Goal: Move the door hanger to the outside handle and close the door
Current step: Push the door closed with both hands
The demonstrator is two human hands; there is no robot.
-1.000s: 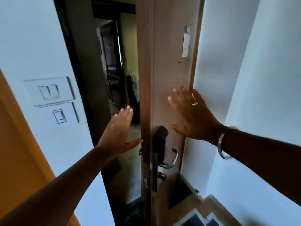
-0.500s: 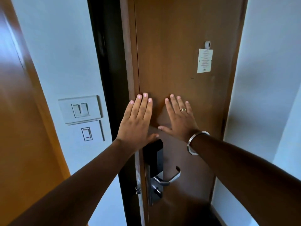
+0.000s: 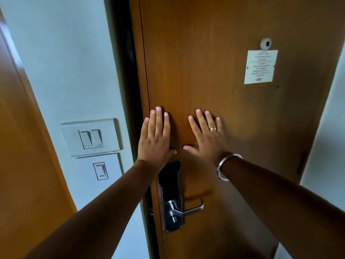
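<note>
Starting at the left, two switch plates (image 3: pixel 91 137) sit on the white wall beside the dark frame. The left hand (image 3: pixel 154 139) lies flat, fingers spread, grasping nothing, at the edge of the wooden door (image 3: pixel 196 62). Below it hangs the lock plate with its lever handle (image 3: pixel 188 211). The right hand (image 3: pixel 207 139) presses flat too, released. Further right are a paper notice (image 3: pixel 260 67) and a peephole (image 3: pixel 265 43). No door hanger shows on this side.

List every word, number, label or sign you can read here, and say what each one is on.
Nothing here can be read.
White notice on the wooden door, below the peephole: several printed lines, too small and blurred to read.
Double light switch plate: tiny marking under the rockers, illegible.
Single switch below it: only a red mark, no text.
Lock plate and lever handle: no visible lettering.
</note>
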